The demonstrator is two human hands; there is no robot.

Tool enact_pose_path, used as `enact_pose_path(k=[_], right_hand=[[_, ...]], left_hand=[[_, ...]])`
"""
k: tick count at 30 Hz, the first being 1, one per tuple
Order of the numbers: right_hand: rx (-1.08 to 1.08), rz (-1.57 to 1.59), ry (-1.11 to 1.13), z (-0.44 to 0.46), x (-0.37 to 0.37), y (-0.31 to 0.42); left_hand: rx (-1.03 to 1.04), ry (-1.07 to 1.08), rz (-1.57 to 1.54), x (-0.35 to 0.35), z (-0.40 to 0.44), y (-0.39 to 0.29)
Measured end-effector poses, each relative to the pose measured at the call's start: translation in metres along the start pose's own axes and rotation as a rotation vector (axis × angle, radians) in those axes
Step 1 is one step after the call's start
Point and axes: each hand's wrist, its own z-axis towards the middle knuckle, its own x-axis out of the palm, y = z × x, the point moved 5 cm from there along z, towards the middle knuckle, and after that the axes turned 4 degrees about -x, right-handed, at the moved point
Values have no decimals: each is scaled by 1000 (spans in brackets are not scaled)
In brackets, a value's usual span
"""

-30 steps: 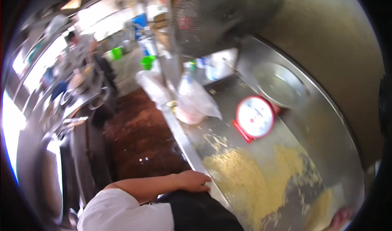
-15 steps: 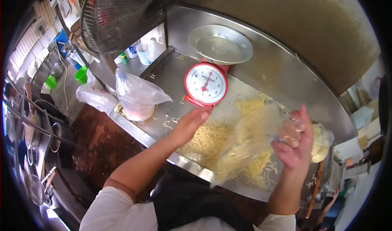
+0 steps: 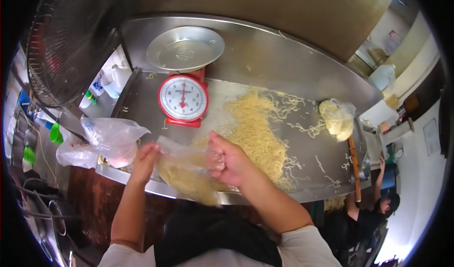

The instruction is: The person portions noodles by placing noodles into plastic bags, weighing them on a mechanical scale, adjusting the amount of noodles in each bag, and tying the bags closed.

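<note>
A clear plastic bag of noodles (image 3: 187,175) hangs, blurred by motion, between my hands over the steel table's front edge. My right hand (image 3: 228,162) is closed on the bag's right side. At its upper left corner my left hand (image 3: 147,159) pinches the plastic, fingers together. Loose yellow noodles (image 3: 257,137) lie heaped on the steel table (image 3: 307,160), just beyond and to the right of my right hand. Past the bag stands a red dial scale (image 3: 183,98) with a round metal pan (image 3: 186,48) on top; its needle points near zero.
Filled plastic bags (image 3: 113,139) sit at the table's left end, near a large fan (image 3: 71,45). Another noodle bag (image 3: 336,118) lies at the right, beside a wooden stick (image 3: 354,170). A person in dark clothes (image 3: 357,224) is at the lower right.
The view has turned right. My left hand has left the scale's base and now grips the bag; my right hand has brought the bag left, closer to it.
</note>
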Motion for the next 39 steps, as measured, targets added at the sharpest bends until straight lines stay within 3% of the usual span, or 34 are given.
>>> enact_pose_path(k=[1, 7, 12, 15, 19, 23, 26, 28, 30, 36, 39], right_hand=[[-17, 25, -64, -1, -15, 5], [-188, -20, -241, -11, -38, 25], [-269, 47, -225, -21, -64, 34], [-294, -10, -175, -27, -75, 31], [-200, -162, -168, -31, -61, 22], [-222, -138, -158, -31, -45, 31], [-234, -209, -128, -22, -43, 34], [-274, -430, -225, -15, -57, 26], [-224, -453, -281, -15, -69, 11], [-190, -478, -324, -18, -85, 2], [-240, -540, -344, -20, -96, 4]], left_hand=[[45, -61, -35, -4, -6, 2], [-17, 80, -223, 41, -32, -12], [56, 139, -290, 64, -26, -18], [-81, 165, -302, 76, -35, -17], [-5, 273, 43, 91, -49, -20], [161, 76, -215, 77, -43, -69], [125, -14, -224, 71, -40, -77], [74, 59, -132, 72, -37, -37], [29, 82, -58, 79, -40, 15], [135, 67, 207, 89, -53, 25], [107, -2, 116, 79, -31, 35]])
